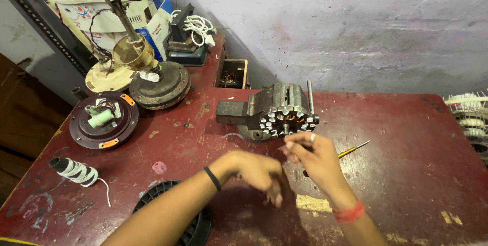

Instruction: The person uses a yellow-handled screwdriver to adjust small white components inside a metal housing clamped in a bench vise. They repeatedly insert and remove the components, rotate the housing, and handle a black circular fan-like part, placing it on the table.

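Note:
A round metal motor stator (287,122) with copper windings is clamped in a grey bench vise (264,107) at the middle of the dark red workbench (406,139). My right hand (315,160), with a ring and a red wrist thread, is just below the stator with fingertips pinched together; a thin wire may be between them, but it is too fine to tell. My left hand (259,172), with a black wristband, hovers low over the bench beside it, fingers curled downward and blurred. A yellow-handled tool (354,149) lies behind my right hand.
A black spool (175,210) sits under my left forearm. At left lie a white tape roll (76,171), a brown fan motor cover (104,120), a second motor housing (162,85) and stacked fan parts. A small open box (232,73) stands by the wall. White wound stators (470,116) sit at the right edge.

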